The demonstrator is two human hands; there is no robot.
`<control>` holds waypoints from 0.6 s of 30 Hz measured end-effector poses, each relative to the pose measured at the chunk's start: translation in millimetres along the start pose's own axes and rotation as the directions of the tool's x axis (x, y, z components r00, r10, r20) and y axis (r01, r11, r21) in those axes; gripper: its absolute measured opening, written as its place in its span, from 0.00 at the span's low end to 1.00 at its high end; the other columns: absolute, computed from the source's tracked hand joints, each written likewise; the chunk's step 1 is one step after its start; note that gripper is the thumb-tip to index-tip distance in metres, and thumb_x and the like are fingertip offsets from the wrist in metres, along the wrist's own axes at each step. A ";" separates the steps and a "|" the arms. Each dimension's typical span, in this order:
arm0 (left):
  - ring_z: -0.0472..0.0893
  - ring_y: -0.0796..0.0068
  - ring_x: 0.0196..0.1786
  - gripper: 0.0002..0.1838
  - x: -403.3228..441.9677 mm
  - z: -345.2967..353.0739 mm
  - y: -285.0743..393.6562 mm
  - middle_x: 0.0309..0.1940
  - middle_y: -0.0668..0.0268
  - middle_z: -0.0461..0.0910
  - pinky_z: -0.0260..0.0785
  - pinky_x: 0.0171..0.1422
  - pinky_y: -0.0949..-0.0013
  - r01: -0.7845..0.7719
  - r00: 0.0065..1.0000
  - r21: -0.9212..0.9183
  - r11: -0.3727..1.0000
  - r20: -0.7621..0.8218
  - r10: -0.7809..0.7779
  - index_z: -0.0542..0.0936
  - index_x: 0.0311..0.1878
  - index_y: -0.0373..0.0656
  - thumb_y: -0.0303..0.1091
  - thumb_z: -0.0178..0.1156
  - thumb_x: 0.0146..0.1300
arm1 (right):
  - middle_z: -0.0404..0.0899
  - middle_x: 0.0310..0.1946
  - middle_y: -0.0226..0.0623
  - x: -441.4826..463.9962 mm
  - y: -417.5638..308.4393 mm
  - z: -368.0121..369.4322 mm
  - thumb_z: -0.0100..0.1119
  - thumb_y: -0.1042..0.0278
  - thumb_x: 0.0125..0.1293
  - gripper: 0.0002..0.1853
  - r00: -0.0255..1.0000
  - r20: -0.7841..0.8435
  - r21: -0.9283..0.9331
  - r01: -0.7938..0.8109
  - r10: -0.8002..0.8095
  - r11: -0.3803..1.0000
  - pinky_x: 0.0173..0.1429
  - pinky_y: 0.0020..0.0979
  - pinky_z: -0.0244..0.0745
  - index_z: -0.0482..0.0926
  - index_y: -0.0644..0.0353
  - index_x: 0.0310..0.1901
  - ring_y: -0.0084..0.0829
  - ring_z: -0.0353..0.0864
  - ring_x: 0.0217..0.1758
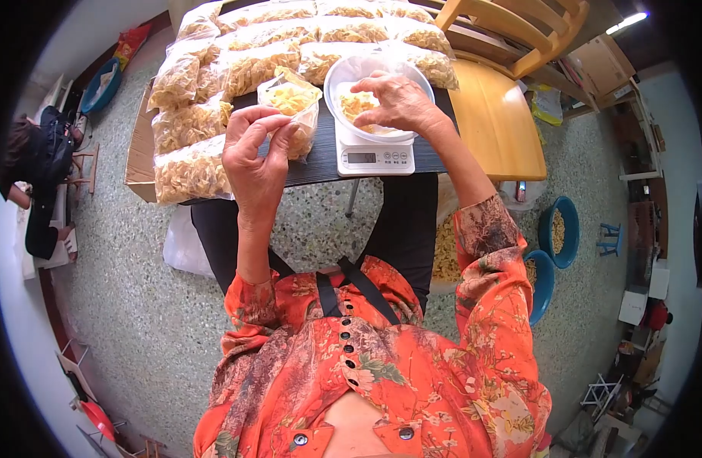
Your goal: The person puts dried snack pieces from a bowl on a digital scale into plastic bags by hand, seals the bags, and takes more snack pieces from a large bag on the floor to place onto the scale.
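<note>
My left hand (261, 153) pinches the rim of an open clear plastic bag (303, 131) between thumb and fingertips. Pale yellow dried pieces fill this bag up to its mouth. Over a white plastic bowl (337, 70), my right hand (400, 103) reaches in with thumb and fingers apart, around a small heap of yellow dried pieces (356, 104). The bowl rests on a white digital kitchen scale (376, 159); its display is too small to read.
Several filled bags (263, 65) cover the dark table's left and back. A wooden chair (496, 114) stands at the right. Blue tubs (562, 233) with dried pieces sit on the speckled floor (313, 217). Another person (41, 168) is at the far left.
</note>
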State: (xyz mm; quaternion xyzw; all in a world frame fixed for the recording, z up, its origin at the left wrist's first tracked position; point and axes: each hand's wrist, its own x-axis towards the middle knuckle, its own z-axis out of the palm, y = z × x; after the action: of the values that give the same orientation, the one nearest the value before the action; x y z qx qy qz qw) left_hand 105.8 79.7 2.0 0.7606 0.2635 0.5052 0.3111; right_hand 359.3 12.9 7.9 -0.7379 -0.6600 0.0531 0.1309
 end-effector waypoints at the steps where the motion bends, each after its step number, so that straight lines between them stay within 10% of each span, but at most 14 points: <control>1: 0.81 0.71 0.50 0.06 0.5 -0.2 0.8 0.44 0.65 0.83 0.72 0.59 0.69 -0.001 1.000 -0.004 1.000 0.005 0.001 0.88 0.40 0.38 0.21 0.71 0.59 | 0.82 0.48 0.40 0.8 -2.8 0.5 0.73 0.53 0.54 0.26 1.000 -0.001 0.003 0.000 0.000 1.000 0.61 0.40 0.76 0.85 0.50 0.56 0.42 0.82 0.54; 10: 0.81 0.71 0.49 0.06 0.9 1.2 5.5 0.43 0.65 0.83 0.72 0.57 0.69 0.002 1.000 -0.016 1.000 0.013 -0.002 0.88 0.39 0.38 0.21 0.71 0.59 | 0.85 0.49 0.39 12.0 -3.4 5.4 0.68 0.61 0.56 0.18 0.994 0.087 -0.068 -0.055 0.061 0.996 0.65 0.45 0.75 0.86 0.45 0.50 0.44 0.82 0.59; 18: 0.81 0.71 0.49 0.06 1.1 -1.7 7.8 0.43 0.65 0.83 0.72 0.57 0.69 -0.004 1.000 -0.013 1.000 0.009 0.004 0.88 0.39 0.38 0.21 0.72 0.58 | 0.88 0.31 0.37 15.0 9.7 0.7 0.68 0.62 0.57 0.12 0.994 -0.093 0.155 -0.033 0.048 0.987 0.48 0.33 0.82 0.89 0.55 0.42 0.33 0.88 0.35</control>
State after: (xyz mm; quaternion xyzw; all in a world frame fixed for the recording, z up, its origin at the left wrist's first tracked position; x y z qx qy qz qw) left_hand 105.3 75.6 9.0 0.7615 0.2570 0.5041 0.3163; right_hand 370.3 26.8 6.1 -0.7407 -0.6315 0.0706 0.2180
